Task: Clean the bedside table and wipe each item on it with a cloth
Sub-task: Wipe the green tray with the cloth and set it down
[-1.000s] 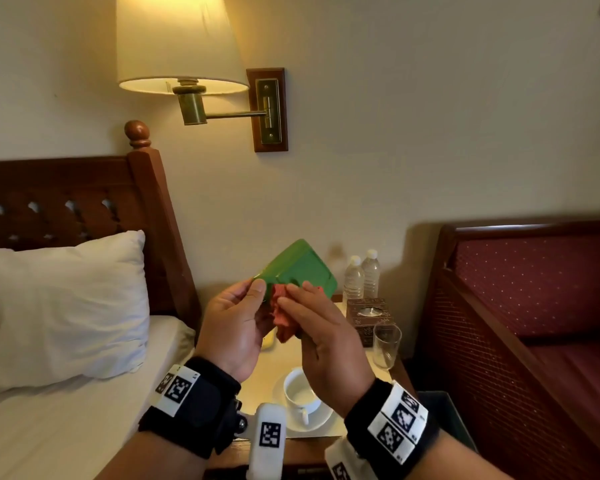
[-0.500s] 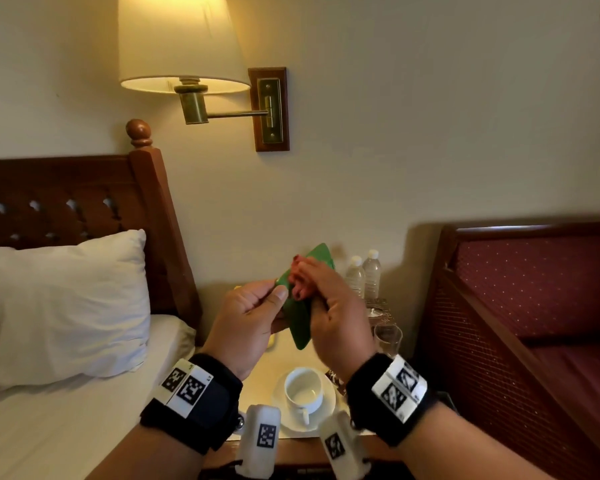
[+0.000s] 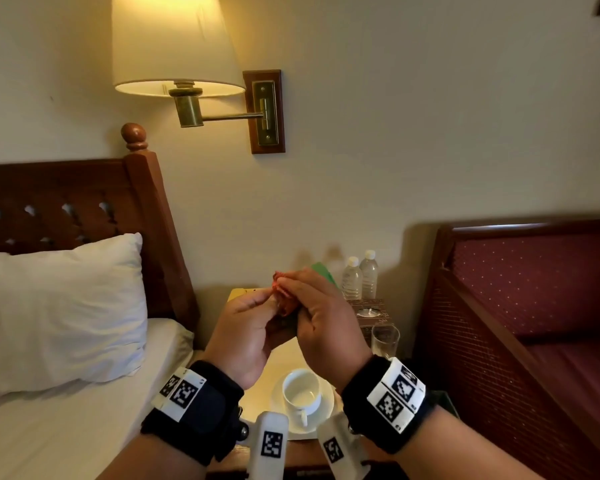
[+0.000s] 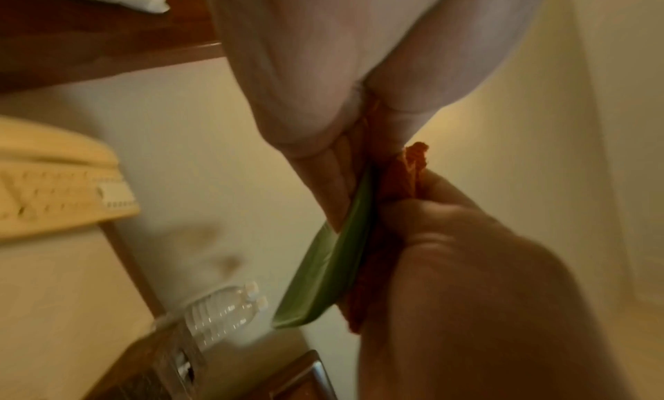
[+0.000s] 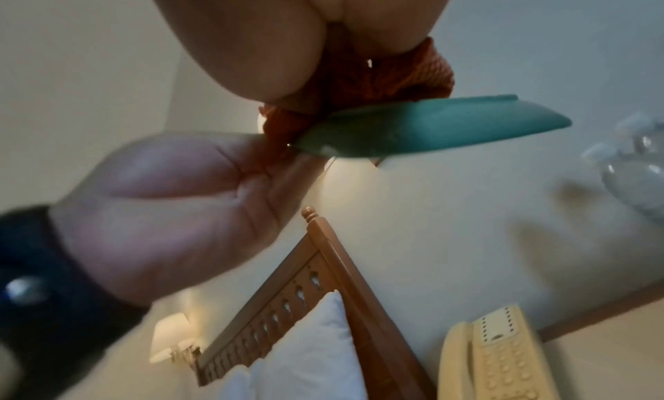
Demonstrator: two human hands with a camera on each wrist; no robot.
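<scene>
So the green tray (image 4: pixel 325 267) is up in the air over the bedside table (image 3: pixel 284 362), edge-on, long axis pointing away toward the wall. My left hand (image 3: pixel 246 337) pinches its near end, and my right hand (image 3: pixel 321 323) bunches the orange cloth (image 3: pixel 282 292) flat against its right face.

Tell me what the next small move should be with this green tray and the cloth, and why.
Probably slide the orange cloth along the green tray toward its far end. The left hand grips one end of the tray, the right hand presses the bunched cloth against it near that grip, and the rest of the tray juts out uncovered.
</scene>
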